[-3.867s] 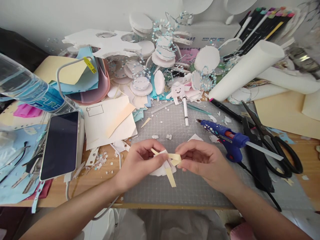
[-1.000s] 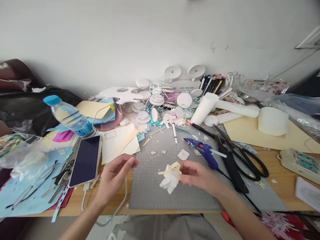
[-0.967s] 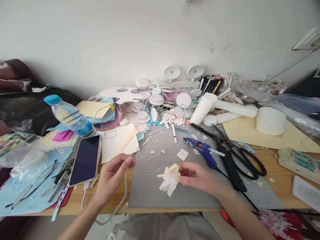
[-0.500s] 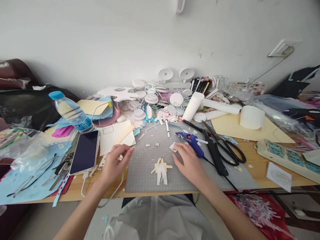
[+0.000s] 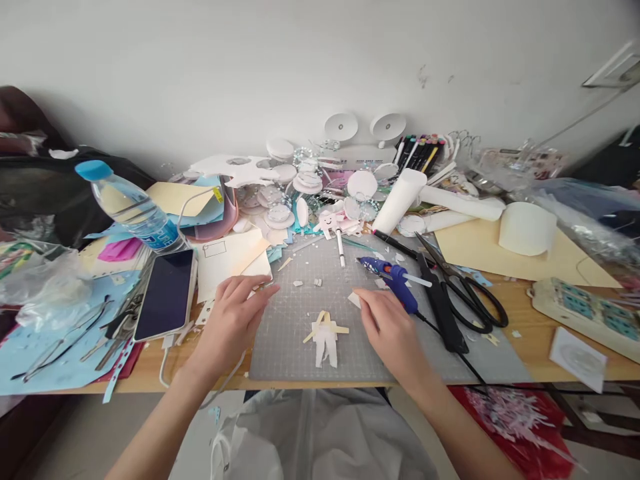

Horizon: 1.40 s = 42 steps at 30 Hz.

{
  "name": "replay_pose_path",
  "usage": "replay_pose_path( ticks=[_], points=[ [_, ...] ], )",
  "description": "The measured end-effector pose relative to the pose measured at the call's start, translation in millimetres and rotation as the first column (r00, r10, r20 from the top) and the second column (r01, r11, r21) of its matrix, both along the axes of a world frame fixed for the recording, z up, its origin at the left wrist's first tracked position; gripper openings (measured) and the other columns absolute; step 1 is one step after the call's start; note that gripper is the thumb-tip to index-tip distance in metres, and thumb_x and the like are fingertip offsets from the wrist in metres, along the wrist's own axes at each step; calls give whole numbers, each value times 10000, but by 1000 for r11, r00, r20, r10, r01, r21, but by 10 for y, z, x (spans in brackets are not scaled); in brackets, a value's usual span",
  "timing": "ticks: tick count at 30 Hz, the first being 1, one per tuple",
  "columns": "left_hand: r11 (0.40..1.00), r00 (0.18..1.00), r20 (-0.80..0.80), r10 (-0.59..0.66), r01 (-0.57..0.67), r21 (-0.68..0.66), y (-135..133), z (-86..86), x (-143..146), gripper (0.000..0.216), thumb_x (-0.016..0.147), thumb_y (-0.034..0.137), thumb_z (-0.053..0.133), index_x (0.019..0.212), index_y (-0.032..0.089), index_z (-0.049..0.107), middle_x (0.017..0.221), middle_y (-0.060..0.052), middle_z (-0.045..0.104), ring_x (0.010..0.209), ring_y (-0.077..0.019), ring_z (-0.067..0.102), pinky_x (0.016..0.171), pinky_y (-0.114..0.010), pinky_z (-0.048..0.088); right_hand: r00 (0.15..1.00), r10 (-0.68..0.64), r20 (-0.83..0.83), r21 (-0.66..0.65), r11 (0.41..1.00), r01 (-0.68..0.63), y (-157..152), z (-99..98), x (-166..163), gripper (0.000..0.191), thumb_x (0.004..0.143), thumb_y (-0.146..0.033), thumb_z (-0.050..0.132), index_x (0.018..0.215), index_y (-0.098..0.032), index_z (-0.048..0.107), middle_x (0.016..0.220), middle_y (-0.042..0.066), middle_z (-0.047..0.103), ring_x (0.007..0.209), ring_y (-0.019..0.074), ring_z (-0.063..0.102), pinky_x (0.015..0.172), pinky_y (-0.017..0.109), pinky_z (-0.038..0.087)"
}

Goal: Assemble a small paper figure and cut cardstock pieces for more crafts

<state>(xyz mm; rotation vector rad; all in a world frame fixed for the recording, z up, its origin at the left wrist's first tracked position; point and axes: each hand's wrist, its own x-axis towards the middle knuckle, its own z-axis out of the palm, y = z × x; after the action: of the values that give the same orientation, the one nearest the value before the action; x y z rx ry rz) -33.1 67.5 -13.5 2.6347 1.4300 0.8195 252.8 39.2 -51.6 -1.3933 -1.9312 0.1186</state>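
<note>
My left hand (image 5: 234,315) hovers over the left edge of the grey cutting mat (image 5: 290,363), holding nothing, its thumb and fingers apart. Between the thumb and fingertips of my right hand (image 5: 393,327) is a small white piece of paper (image 5: 355,299), low over the mat. A little paper doll figure (image 5: 326,340), white with cream strips for arms, lies flat on the mat between my hands. Beyond it are two tiny white scraps (image 5: 318,283) and a white pen (image 5: 341,248). To the right of the paper lies a blue glue gun (image 5: 400,283) with a glue stick in it.
Black scissors (image 5: 465,287) and a black tool (image 5: 443,313) lie on the right, near a power strip (image 5: 590,310). A phone (image 5: 167,293), water bottle (image 5: 135,210) and glasses (image 5: 65,340) crowd the left. White discs (image 5: 363,185) and paper rolls (image 5: 400,201) fill the back.
The view has turned slightly. My left hand's fingers have stretched out from a more curled pose. My right fingers have drawn closer together on the white paper piece.
</note>
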Motion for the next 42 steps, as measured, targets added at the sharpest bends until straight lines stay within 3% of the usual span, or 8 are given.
replay_pose_path(
  ticks=[4, 8, 11, 15, 22, 34, 39, 42],
  points=[
    [968, 932, 358, 62, 31, -247, -103, 3, 125, 145, 916, 272, 607, 966, 236, 738, 811, -26, 747, 786, -198, 660, 814, -345, 471, 932, -75, -354, -50, 997, 62, -195, 112, -39, 181, 935, -183, 551, 1094, -242, 616, 1013, 56, 705, 922, 181, 683, 812, 301, 581],
    [710, 567, 715, 408, 296, -640, -242, 55, 376, 198, 903, 368, 635, 902, 210, 755, 795, -33, 766, 712, -164, 678, 762, -286, 513, 702, -119, -702, -205, 978, -39, -291, 267, -122, 200, 880, -211, 643, 1064, -290, 636, 998, 21, 703, 857, 152, 706, 752, 245, 614],
    [517, 322, 765, 558, 586, -624, -303, 95, 543, 325, 950, 402, 548, 959, 164, 768, 949, -89, 775, 852, -186, 697, 882, -314, 512, 591, -106, -800, -228, 964, -134, -290, 355, -209, 217, 870, -200, 659, 1053, -314, 643, 980, 8, 707, 833, 140, 706, 725, 222, 616],
    [406, 241, 752, 613, 721, -562, -371, 130, 658, 378, 989, 359, 469, 1033, 128, 764, 1141, -123, 733, 1047, -225, 668, 997, -343, 468, 514, -74, -854, -242, 932, -268, -328, 403, -339, 252, 890, -199, 638, 1097, -344, 640, 1011, 11, 692, 830, 140, 702, 685, 215, 612],
    [450, 246, 790, 562, 710, -541, -497, 208, 724, 261, 966, 309, 548, 1016, 200, 780, 1092, -62, 756, 1000, -175, 678, 956, -272, 485, 490, -80, -868, -256, 917, -306, -497, 463, -348, 172, 919, -230, 606, 1055, -323, 655, 925, 14, 628, 739, 123, 625, 658, 205, 562],
    [682, 417, 796, 440, 421, -598, -484, 135, 662, 95, 759, 207, 798, 771, 301, 806, 817, 5, 785, 806, -142, 698, 736, -212, 535, 450, -228, -864, -336, 925, -178, -588, 495, -344, 82, 897, -272, 635, 977, -286, 627, 973, 11, 578, 729, 105, 562, 614, 190, 509],
    [902, 645, 726, 238, 130, -411, -424, 115, 552, 105, 821, 176, 719, 729, 221, 739, 717, 9, 727, 699, -146, 640, 699, -271, 476, 475, -276, -836, -379, 916, -133, -580, 458, -311, 70, 893, -277, 641, 962, -279, 629, 917, -9, 589, 704, 89, 574, 628, 179, 517],
    [965, 804, 570, 169, -18, -262, -354, 108, 431, 348, 936, 189, 528, 590, 194, 569, 557, 30, 558, 577, -130, 519, 705, -316, 411, 504, -297, -811, -409, 904, -126, -560, 398, -255, 84, 890, -297, 642, 967, -268, 624, 855, -15, 602, 665, 94, 580, 624, 194, 527]
  ],
)
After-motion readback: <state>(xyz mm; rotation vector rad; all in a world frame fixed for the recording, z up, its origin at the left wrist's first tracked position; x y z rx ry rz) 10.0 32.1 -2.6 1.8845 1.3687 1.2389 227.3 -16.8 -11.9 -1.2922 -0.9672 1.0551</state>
